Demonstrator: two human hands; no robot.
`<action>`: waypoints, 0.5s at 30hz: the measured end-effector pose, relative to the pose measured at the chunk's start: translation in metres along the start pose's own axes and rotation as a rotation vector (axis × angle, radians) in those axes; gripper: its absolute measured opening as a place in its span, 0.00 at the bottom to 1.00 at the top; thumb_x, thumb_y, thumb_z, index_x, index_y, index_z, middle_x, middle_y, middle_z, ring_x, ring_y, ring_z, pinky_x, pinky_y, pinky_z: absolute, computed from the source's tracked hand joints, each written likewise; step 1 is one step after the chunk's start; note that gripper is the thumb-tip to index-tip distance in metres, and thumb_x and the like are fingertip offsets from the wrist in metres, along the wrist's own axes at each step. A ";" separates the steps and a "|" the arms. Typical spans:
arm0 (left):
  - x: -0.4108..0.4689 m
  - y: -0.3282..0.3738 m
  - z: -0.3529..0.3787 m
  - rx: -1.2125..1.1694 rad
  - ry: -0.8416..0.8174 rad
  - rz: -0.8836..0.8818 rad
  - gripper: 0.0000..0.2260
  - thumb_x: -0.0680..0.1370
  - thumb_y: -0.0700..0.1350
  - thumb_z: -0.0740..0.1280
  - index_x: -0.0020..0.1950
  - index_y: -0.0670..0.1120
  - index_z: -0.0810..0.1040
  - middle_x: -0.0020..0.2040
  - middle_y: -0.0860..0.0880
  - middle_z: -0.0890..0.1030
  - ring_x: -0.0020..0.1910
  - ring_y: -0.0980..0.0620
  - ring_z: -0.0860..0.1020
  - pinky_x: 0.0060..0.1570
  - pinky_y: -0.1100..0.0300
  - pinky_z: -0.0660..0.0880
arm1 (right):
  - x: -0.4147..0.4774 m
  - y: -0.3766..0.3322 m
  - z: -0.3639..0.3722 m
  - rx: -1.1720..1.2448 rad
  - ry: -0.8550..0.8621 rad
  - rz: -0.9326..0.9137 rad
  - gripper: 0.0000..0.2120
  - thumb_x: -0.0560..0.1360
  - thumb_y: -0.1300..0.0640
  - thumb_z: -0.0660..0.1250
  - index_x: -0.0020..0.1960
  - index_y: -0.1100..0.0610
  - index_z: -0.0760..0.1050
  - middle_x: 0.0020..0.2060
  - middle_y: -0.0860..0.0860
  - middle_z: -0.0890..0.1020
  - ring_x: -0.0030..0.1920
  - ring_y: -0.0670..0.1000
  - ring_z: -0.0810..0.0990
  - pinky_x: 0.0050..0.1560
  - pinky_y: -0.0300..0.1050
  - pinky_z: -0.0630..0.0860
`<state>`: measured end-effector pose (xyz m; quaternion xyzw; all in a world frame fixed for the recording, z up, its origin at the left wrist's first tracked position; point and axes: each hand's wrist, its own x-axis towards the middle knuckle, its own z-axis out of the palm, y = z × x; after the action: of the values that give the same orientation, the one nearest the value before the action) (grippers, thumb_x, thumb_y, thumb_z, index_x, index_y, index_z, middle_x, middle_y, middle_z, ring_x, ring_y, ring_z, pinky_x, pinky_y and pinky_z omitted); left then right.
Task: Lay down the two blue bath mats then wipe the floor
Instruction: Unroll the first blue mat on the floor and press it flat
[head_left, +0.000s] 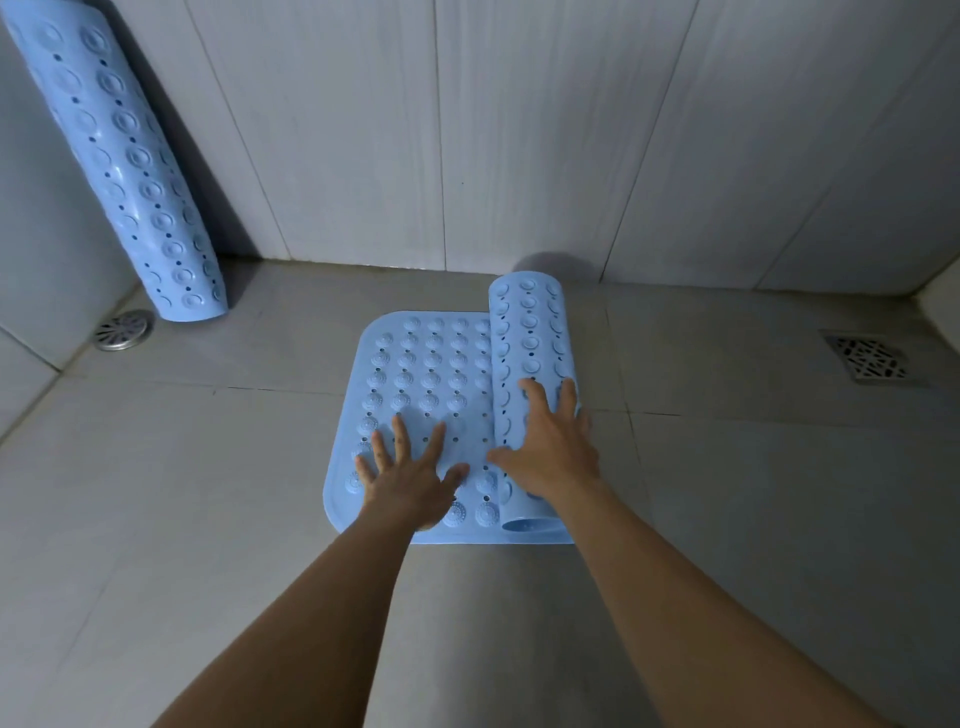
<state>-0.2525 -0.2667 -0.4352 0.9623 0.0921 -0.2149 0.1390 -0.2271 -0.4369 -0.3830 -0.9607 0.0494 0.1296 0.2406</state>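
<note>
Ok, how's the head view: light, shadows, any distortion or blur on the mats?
Head view: dim, even, bluish light, no glare; a soft shadow on the wall behind the half-unrolled mat; wide-angle bending leans the wall lines and the rolled mat in the corner; both mats' bumps look sharp, no motion blur on either hand.

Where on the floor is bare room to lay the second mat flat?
Bare tile lies right of the half-unrolled mat, up to the square drain, though its roll will open that way. More bare tile lies left of it, below the round drain. The far-left corner is crowded: the rolled mat leans there. The left hand and right hand press the mat.
</note>
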 end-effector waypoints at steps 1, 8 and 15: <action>0.000 -0.004 0.007 0.000 0.007 0.019 0.32 0.79 0.70 0.46 0.79 0.64 0.36 0.79 0.45 0.30 0.78 0.37 0.33 0.74 0.35 0.36 | 0.000 0.002 0.000 0.006 0.012 -0.002 0.45 0.69 0.45 0.75 0.76 0.40 0.50 0.79 0.52 0.42 0.76 0.63 0.53 0.66 0.67 0.68; -0.004 -0.013 0.009 0.057 0.020 0.024 0.33 0.78 0.71 0.46 0.78 0.65 0.34 0.79 0.45 0.29 0.78 0.37 0.32 0.75 0.36 0.35 | 0.001 0.007 -0.004 0.119 0.066 -0.001 0.42 0.68 0.55 0.73 0.74 0.40 0.53 0.77 0.52 0.51 0.71 0.62 0.63 0.59 0.58 0.75; -0.007 -0.016 0.006 0.061 0.006 0.016 0.34 0.78 0.71 0.47 0.78 0.65 0.34 0.79 0.45 0.29 0.78 0.37 0.32 0.74 0.35 0.36 | -0.006 0.006 -0.007 0.102 0.076 0.051 0.40 0.69 0.50 0.71 0.75 0.44 0.52 0.77 0.54 0.52 0.72 0.62 0.62 0.63 0.63 0.72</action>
<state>-0.2650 -0.2538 -0.4408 0.9675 0.0784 -0.2134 0.1109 -0.2326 -0.4455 -0.3783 -0.9498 0.0893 0.0965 0.2838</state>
